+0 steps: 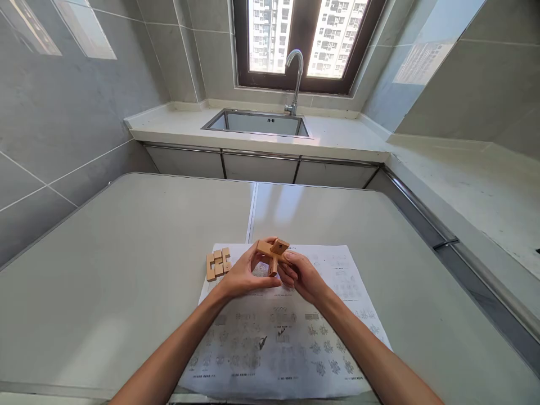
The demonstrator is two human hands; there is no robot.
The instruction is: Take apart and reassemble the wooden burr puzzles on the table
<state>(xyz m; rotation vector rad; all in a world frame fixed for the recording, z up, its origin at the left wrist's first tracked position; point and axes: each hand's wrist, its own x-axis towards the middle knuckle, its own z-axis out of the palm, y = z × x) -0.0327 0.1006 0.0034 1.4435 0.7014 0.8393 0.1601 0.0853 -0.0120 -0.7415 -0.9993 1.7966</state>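
Seen from the head camera, a person's two bare hands hold a crossed wooden assembly [273,257] above the upper part of a printed paper sheet [291,360] on a pale table [109,253]. The left hand [243,275] curls around the assembly's left side, fingers at the bar's end and thumb stretched beneath; the right hand [307,275] holds the opposite end in a narrow pinch between thumb and fingers, the other fingers folded below. An upper block of the assembly bears a dark mark resembling a "2," while another piece points down toward the wearer.

Just beside the left hand, a cluster of notched wooden blocks [218,265] lies at the sheet's upper left edge. Rows of small line drawings and print cover the paper, with two bold dark tick marks near its middle; the print is too small to read. A light seam [252,211] runs along the table beyond the hands.

Past the table, a white counter [169,124] holds a rectangular sink [257,122] with a curved metal faucet [299,70], beneath a dark-framed window [301,45] facing high-rise buildings. Gray tiled walls [105,101] flank the scene.
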